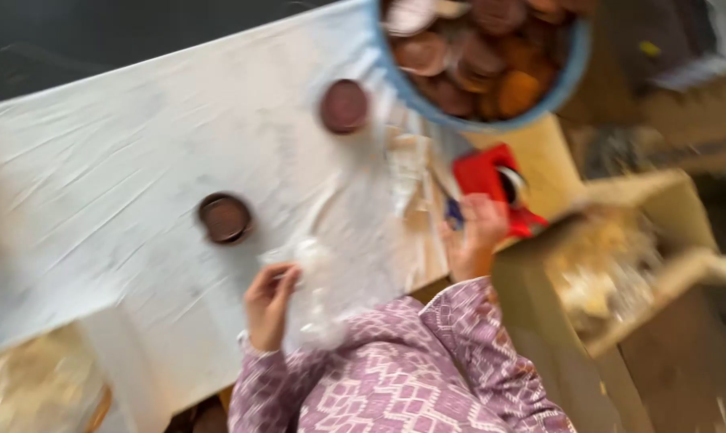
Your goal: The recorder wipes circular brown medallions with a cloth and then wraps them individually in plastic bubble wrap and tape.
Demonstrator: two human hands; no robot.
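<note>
Counter [138, 152] covered with a creased white sheet; frame motion-blurred, dark floor behind. Left hand [268, 303] has its fingers pinched closed on a crumpled clear plastic wrap [315, 281], which lies on the sheet just in front of the patterned purple sleeves [395, 377]. Right hand [475, 236] rests at the counter's edge, fingers curled against a red tape dispenser [491, 180]; whether it grips it I cannot tell.

One brown round disc [225, 217] sits near the wrap, a second disc [344, 106] further off, beside a blue tub [575, 68] heaped with similar discs. Open cardboard box [620, 273] to the right.

Judgement: wrap is limp and clingy. Best kept flat and taut on the sheet, held by a corner, tape pulled with the other hand steady.
</note>
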